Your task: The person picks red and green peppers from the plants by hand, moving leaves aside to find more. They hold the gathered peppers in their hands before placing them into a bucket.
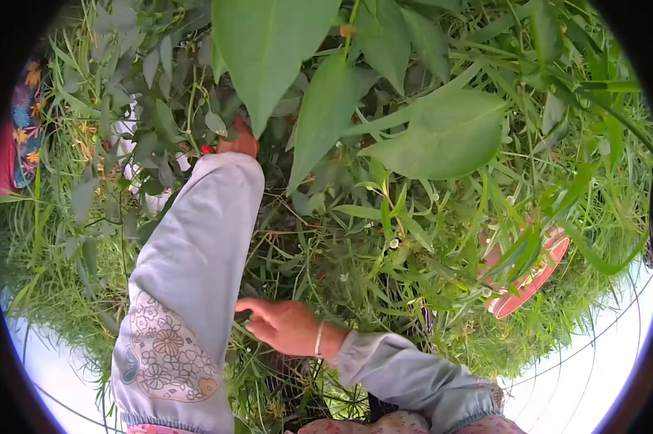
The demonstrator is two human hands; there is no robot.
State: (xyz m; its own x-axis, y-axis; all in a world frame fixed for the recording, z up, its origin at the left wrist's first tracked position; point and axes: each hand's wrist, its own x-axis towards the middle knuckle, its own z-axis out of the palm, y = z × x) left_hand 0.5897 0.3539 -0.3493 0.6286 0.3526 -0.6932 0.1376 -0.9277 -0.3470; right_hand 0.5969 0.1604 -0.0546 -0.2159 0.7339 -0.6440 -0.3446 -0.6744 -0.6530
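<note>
My left hand point(239, 141) reaches into dark leafy plants at the upper middle, past the end of a pale grey sleeve. Leaves and shadow hide its fingers, and whatever they touch cannot be made out. Just left of it is a small bright red thing point(208, 150) among the leaves. Lower down, my right hand point(283, 325) points left beside the left sleeve, with a light bracelet point(319, 338) at the wrist. Two of its digits stick out apart, with nothing visible between them; the others are hidden beneath the hand.
Large green leaves point(276, 50) hang close in front at the top. A reddish round-rimmed container point(532, 278) lies tilted in the grass at the right. Patterned cloth point(28, 126) shows at the left edge. Narrow-leaved weeds point(391, 217) grow densely in the middle.
</note>
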